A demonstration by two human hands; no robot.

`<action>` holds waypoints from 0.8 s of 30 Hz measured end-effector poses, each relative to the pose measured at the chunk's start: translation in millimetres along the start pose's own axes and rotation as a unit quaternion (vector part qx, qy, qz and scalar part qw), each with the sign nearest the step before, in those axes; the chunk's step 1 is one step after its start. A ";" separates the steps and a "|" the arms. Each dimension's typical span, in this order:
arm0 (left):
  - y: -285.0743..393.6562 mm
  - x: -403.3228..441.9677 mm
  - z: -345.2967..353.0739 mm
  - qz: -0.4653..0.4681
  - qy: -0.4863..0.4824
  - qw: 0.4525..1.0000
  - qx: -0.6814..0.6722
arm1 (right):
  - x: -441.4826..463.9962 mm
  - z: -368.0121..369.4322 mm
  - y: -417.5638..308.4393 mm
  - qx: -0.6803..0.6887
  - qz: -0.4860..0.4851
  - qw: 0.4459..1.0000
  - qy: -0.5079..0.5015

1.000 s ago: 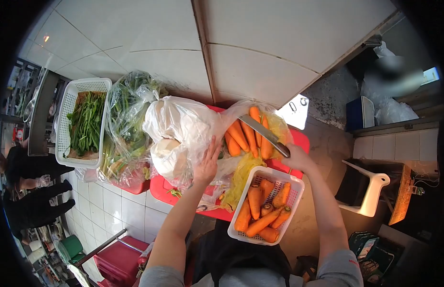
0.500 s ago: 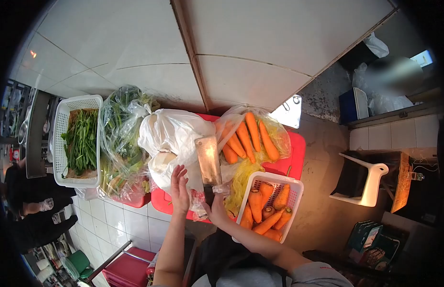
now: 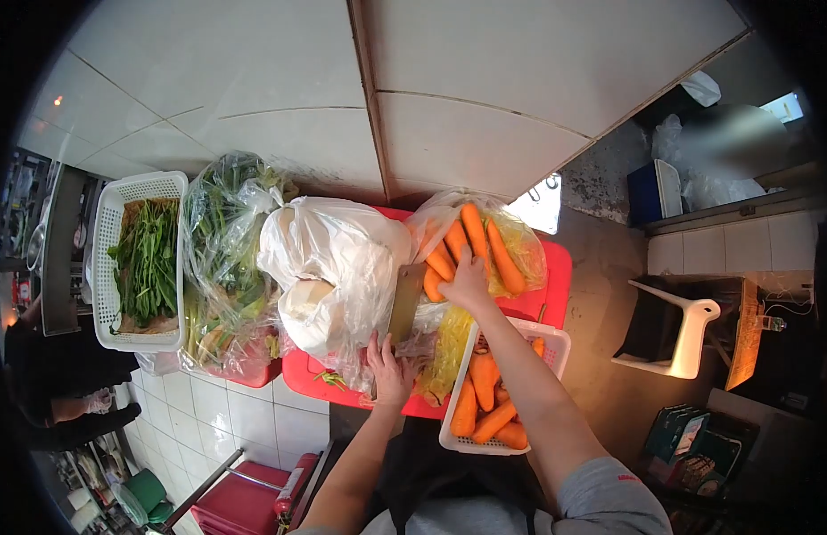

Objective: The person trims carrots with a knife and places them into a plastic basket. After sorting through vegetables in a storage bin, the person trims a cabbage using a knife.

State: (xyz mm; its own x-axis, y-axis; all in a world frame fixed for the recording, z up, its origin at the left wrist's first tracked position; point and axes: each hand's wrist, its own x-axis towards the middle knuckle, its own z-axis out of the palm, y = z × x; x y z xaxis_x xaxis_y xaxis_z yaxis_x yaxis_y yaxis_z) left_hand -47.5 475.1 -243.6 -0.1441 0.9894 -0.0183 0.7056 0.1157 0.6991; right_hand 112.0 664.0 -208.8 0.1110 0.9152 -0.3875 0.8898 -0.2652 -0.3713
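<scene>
My right hand (image 3: 468, 283) reaches over the bagged carrots (image 3: 504, 254), its fingers curled round the lower end of a carrot. The cleaver (image 3: 405, 301) stands out from the white plastic bag (image 3: 333, 241), its blade tilted; its handle is hidden. Beside the blade's lower end is my left hand (image 3: 389, 373), fingers apart, over the clear plastic. Below my right forearm sits a white basket (image 3: 563, 349) with several loose carrots (image 3: 483, 379). Yellow netting (image 3: 451, 352) lies between the bag and the basket.
A red surface (image 3: 558, 276) lies under the bags. At the left are bagged greens (image 3: 222, 232) and a white basket (image 3: 101, 267) of leafy greens. A white chair (image 3: 694, 334) stands at the right. Another person's dark sleeve (image 3: 65, 361) shows at the far left.
My right hand has let go of the cleaver and moved up and right to the carrots. My left hand has moved right and down, beside the blade.
</scene>
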 end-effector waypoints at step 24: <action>147.6 -42.3 39.8 -0.157 -0.160 0.831 -0.510 | -235.8 -49.5 115.7 0.336 0.043 0.931 -0.136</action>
State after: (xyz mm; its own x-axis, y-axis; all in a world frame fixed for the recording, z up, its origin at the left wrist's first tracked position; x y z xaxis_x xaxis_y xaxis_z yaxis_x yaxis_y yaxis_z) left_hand 90.3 453.8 -168.1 0.0962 0.9163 -0.3887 -0.3102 0.3986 0.8631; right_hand 210.7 432.5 -118.6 -0.0275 0.7951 -0.6058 0.3945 -0.5482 -0.7375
